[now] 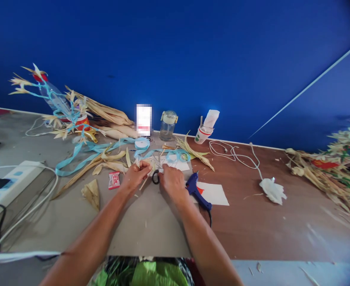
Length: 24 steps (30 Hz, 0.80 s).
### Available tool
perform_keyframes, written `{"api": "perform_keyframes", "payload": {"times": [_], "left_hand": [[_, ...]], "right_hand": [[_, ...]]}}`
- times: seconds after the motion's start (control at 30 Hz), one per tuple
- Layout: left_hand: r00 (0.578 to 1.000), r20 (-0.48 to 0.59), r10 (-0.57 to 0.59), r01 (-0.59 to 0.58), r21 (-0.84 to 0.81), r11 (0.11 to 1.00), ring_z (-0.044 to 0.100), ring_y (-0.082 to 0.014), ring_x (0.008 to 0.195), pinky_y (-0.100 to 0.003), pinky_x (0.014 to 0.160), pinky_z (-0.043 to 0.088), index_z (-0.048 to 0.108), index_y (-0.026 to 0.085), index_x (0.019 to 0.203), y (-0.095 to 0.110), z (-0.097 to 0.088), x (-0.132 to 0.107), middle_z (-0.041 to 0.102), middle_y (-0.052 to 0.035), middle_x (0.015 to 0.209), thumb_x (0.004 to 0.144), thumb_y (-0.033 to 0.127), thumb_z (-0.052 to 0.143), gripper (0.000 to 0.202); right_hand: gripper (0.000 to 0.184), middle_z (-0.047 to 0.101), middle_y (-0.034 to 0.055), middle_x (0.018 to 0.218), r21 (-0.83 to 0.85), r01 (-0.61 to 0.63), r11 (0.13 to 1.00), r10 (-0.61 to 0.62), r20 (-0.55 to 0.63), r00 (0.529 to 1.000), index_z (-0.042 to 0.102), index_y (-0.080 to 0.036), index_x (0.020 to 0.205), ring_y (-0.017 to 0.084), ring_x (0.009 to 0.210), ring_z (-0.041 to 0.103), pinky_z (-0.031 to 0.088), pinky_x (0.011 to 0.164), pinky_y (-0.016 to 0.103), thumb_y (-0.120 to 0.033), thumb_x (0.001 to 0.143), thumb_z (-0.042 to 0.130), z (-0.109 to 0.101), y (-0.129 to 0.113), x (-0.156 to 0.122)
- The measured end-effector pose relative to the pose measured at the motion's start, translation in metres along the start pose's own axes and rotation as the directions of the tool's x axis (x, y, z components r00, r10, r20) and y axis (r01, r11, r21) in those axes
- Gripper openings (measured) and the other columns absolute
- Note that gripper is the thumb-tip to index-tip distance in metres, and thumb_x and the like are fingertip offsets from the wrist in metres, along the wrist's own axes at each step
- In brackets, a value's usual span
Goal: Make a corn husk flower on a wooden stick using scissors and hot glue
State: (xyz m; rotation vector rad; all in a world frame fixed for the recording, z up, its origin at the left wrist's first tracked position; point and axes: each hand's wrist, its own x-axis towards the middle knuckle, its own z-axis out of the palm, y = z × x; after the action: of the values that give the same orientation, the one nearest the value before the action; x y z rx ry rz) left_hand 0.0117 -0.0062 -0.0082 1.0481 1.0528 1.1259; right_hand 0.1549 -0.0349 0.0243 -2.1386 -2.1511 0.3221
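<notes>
Nearest, at the lower edge, lies a green cloth (151, 275), and both forearms reach over it onto a grey board (145, 226) whose near half is bare. The left hand (137, 173) has its fingers (143, 167) pinched narrow on a thin pale husk strip (144, 182), held just above the board's far end. The right hand (172, 181) is curled palm-down beside it, touching the black scissors (155, 177); whether those fingers grip anything I cannot tell. A blue glue gun (197, 193) lies just right of that wrist, its nozzle near a white paper (215, 194). A small red wrapper (114, 180) sits left of the left hand, its print too small to read. A power strip (8, 186) and cables crowd the worktop's left edge. The brown worktop (267, 230) to the right is mostly open, with a white husk flower (272, 190) on it. Beyond the hands, light blue ribbon (82, 157) tangles among dried husks. A glass jar (167, 125), a paper cup (203, 134) and a blurred card (144, 119) stand against the blue wall (193, 51)
</notes>
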Motion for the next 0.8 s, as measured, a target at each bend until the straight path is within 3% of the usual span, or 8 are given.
{"api": "perform_keyframes", "payload": {"times": [0.2,0.37,0.43,0.53,0.6,0.67,0.73,0.8], "left_hand": [[1.000,0.006,-0.030,0.030,-0.018,0.999,0.036,-0.0060,0.042,-0.022,0.044,0.024,0.059,0.015,0.064,0.002,0.002,-0.003,0.046,0.0050,0.048,0.061,0.034,0.075,0.025],[1.000,0.017,-0.010,0.010,-0.002,1.000,0.036,-0.0059,0.043,-0.021,0.043,0.025,0.060,0.015,0.064,0.001,0.001,-0.002,0.047,0.0045,0.050,0.063,0.036,0.075,0.026],[1.000,0.014,-0.012,0.012,0.000,1.000,0.035,-0.0059,0.042,-0.021,0.043,0.024,0.059,0.015,0.064,0.000,0.001,-0.001,0.046,0.0047,0.049,0.063,0.036,0.075,0.026],[1.000,0.009,0.000,0.000,-0.001,1.000,0.035,-0.0058,0.043,-0.021,0.043,0.024,0.058,0.015,0.063,0.000,0.001,-0.001,0.045,0.0046,0.049,0.063,0.036,0.075,0.027],[1.000,0.013,0.005,-0.005,-0.001,1.000,0.035,-0.0058,0.044,-0.021,0.044,0.024,0.057,0.015,0.062,0.001,0.001,-0.001,0.045,0.0047,0.049,0.062,0.036,0.075,0.027],[1.000,0.018,-0.001,0.001,0.007,1.000,0.035,-0.0058,0.043,-0.020,0.044,0.023,0.057,0.015,0.062,0.001,0.001,-0.001,0.045,0.0048,0.048,0.062,0.036,0.075,0.028],[1.000,0.018,-0.011,0.011,0.027,1.000,0.035,-0.0060,0.043,-0.020,0.043,0.022,0.058,0.015,0.062,0.002,0.002,-0.002,0.045,0.0048,0.046,0.061,0.037,0.075,0.028],[1.000,0.023,-0.021,0.020,0.058,0.998,0.034,-0.0060,0.041,-0.020,0.042,0.020,0.059,0.015,0.061,0.003,0.003,-0.002,0.044,0.0050,0.044,0.061,0.037,0.075,0.028]], "right_hand": [[0.039,0.064,0.0175,0.104,0.022,0.064,0.998,-0.064,0.011,0.998,0.050,-0.014,0.120,0.027,0.096,0.062,0.041,0.079,0.035,-0.035,0.087,0.052,0.003,-0.008,-0.004],[0.031,0.065,0.0161,0.099,0.063,0.049,0.997,-0.051,0.022,0.998,0.053,-0.015,0.114,0.027,0.091,0.064,0.043,0.073,0.032,-0.031,0.089,0.048,0.002,-0.008,-0.006],[0.028,0.066,0.0151,0.096,0.107,0.035,0.994,-0.032,-0.023,0.999,0.055,-0.015,0.113,0.025,0.087,0.064,0.043,0.072,0.032,-0.028,0.088,0.048,0.001,-0.007,-0.007],[0.026,0.064,0.0132,0.101,0.248,0.030,0.968,0.019,-0.192,0.981,0.060,-0.017,0.109,0.022,0.087,0.063,0.044,0.074,0.030,-0.024,0.088,0.046,0.000,-0.007,-0.005],[0.025,0.064,0.0115,0.103,0.404,0.098,0.910,0.040,-0.318,0.947,0.063,-0.017,0.106,0.019,0.090,0.062,0.045,0.077,0.028,-0.023,0.088,0.045,0.001,-0.006,-0.002],[0.024,0.064,0.0094,0.101,0.579,0.189,0.793,0.055,-0.377,0.925,0.065,-0.016,0.100,0.017,0.088,0.061,0.045,0.076,0.026,-0.024,0.086,0.047,0.004,-0.006,0.003],[0.022,0.064,0.0074,0.097,0.723,0.220,0.654,0.073,-0.350,0.934,0.066,-0.016,0.092,0.014,0.080,0.060,0.046,0.072,0.024,-0.028,0.082,0.051,0.006,-0.005,0.007],[0.022,0.064,0.0058,0.092,0.801,0.185,0.569,0.083,-0.280,0.956,0.066,-0.015,0.085,0.013,0.072,0.058,0.046,0.068,0.024,-0.032,0.078,0.055,0.009,-0.004,0.010]]}}
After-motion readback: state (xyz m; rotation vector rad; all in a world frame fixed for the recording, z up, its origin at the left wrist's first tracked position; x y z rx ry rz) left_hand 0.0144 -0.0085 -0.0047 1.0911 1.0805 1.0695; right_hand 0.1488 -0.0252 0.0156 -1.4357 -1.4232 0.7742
